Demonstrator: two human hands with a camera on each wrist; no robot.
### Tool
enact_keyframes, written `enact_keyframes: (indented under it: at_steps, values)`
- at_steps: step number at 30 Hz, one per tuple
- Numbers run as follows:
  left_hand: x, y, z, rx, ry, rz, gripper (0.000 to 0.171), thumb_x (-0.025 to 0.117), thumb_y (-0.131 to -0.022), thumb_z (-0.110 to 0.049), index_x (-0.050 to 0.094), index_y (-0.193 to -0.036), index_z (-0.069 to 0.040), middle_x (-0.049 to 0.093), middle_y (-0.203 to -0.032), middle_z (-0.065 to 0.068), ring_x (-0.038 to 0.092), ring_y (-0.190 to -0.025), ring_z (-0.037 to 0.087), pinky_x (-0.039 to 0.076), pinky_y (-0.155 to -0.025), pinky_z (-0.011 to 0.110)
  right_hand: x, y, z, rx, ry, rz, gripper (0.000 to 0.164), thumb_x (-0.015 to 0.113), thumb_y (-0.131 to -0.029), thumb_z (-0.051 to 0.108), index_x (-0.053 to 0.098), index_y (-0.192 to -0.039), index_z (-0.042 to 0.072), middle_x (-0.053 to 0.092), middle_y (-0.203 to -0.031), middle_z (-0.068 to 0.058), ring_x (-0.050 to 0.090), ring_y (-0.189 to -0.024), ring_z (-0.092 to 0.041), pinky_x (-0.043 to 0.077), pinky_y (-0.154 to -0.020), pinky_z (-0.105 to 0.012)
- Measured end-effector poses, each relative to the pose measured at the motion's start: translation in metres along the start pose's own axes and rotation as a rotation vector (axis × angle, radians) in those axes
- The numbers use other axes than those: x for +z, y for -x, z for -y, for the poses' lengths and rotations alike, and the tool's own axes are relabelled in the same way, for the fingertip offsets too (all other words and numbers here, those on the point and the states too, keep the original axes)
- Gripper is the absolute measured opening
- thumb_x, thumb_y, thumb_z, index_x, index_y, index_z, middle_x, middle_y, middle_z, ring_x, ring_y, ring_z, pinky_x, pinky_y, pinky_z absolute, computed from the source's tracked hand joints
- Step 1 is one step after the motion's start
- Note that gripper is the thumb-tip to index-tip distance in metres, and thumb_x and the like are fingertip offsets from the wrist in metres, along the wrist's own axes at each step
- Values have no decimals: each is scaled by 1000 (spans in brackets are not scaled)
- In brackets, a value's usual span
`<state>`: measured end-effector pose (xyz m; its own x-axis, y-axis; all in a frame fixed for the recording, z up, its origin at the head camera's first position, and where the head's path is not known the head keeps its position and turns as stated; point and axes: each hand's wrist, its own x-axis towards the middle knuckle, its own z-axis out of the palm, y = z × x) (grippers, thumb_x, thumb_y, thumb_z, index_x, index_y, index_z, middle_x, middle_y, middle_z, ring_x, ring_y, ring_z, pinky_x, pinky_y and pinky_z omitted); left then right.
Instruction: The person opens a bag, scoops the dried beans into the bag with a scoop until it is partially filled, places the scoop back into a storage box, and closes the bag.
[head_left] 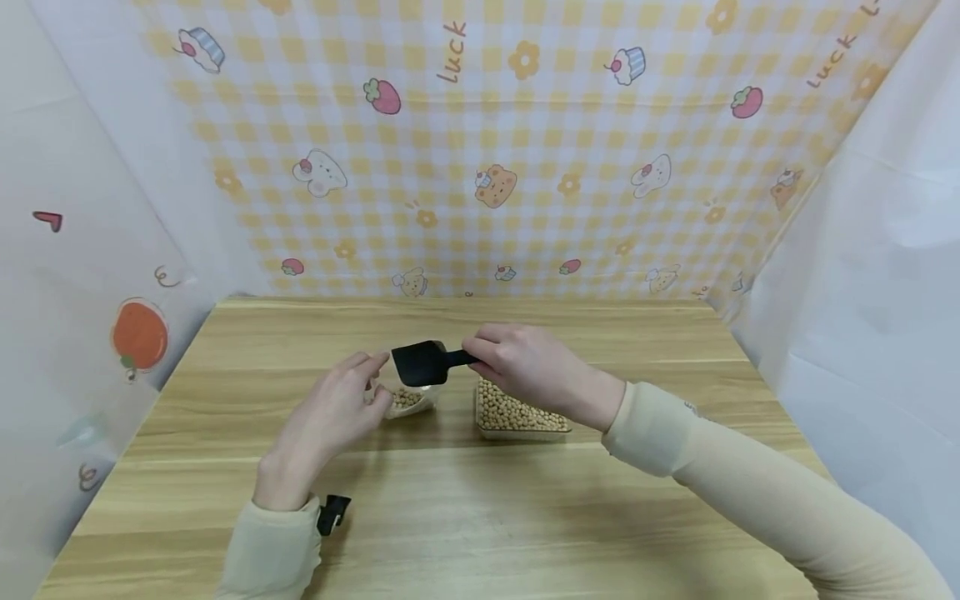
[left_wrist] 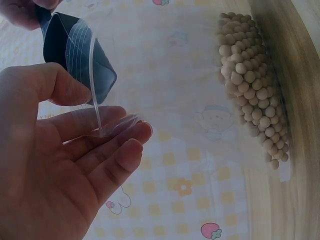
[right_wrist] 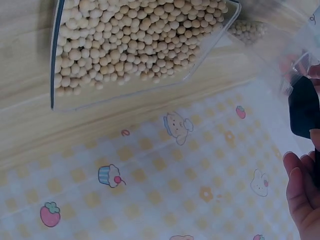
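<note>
My left hand pinches the mouth of a clear zip bag between thumb and fingers. Round pale beans, like soybeans, lie heaped in the bottom of the bag on the table. With curled fingers my right hand grips the handle of a small black scoop. The scoop's blade reaches into the bag's mouth in the left wrist view, close by the left thumb. Under the right hand stands a clear rectangular container full of the same beans.
The wooden table runs back to a yellow checkered cloth hanging behind it. White sheets hang along both sides. A black strap clip sits at the left wrist.
</note>
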<state>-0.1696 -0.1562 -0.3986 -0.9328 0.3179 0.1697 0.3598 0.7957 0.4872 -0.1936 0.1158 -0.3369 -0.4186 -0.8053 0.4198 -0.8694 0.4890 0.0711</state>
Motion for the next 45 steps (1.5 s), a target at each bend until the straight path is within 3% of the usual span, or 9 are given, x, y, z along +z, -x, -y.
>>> enact_keyframes:
  at_steps: [4,9,15,21,26,29,38,45]
  values:
    - [-1,0,0,10,-9,-2,53,51,-88,-14,52,-138,4,59,-100,6,51,-76,17,44,-62,31,-1,8,-3,26,-72,-39,9,72,-88,7,65,-92,5,56,-78,0,52,-63,-9,46,-57,-22]
    - [0,0,-1,13,-3,7,53,51,-88,-14,52,-138,4,61,-104,8,52,-79,18,45,-65,32,-8,34,-12,110,-203,-77,12,73,-86,4,65,-95,4,61,-85,-1,54,-67,-9,47,-57,-22]
    - [-1,2,-2,3,-1,5,53,50,-89,-15,50,-139,3,62,-109,12,57,-87,23,48,-71,36,-23,73,-31,195,-216,-68,11,73,-85,3,66,-93,7,61,-82,3,53,-65,-5,47,-54,-22]
    - [-4,7,0,-14,6,4,52,49,-90,-15,51,-139,3,61,-109,9,56,-88,22,47,-70,35,-37,94,-49,254,-166,105,10,74,-85,5,68,-91,8,54,-76,6,45,-58,-2,41,-50,-22]
    - [-5,6,0,-7,-3,9,53,49,-90,-15,50,-139,3,61,-110,8,53,-83,19,46,-70,34,-48,96,-52,318,-157,323,15,74,-84,5,63,-80,14,49,-72,8,42,-56,-3,39,-50,-23]
    - [-4,3,-2,0,-4,12,53,49,-90,-16,50,-140,3,61,-112,10,55,-85,20,46,-69,34,-53,93,-50,340,-143,408,18,74,-85,5,60,-77,15,48,-71,8,41,-57,-4,38,-51,-23]
    - [3,-3,-6,17,-15,7,53,49,-90,-18,51,-140,2,61,-119,12,53,-82,18,46,-70,33,-54,89,-49,346,-58,523,26,74,-83,5,56,-68,15,45,-66,6,38,-55,-8,35,-50,-24]
    - [3,0,-4,3,-4,15,53,50,-91,-16,49,-141,3,61,-116,13,55,-82,20,47,-68,33,-28,103,-58,359,-123,485,24,73,-86,7,55,-71,16,45,-66,9,37,-55,-7,34,-52,-25]
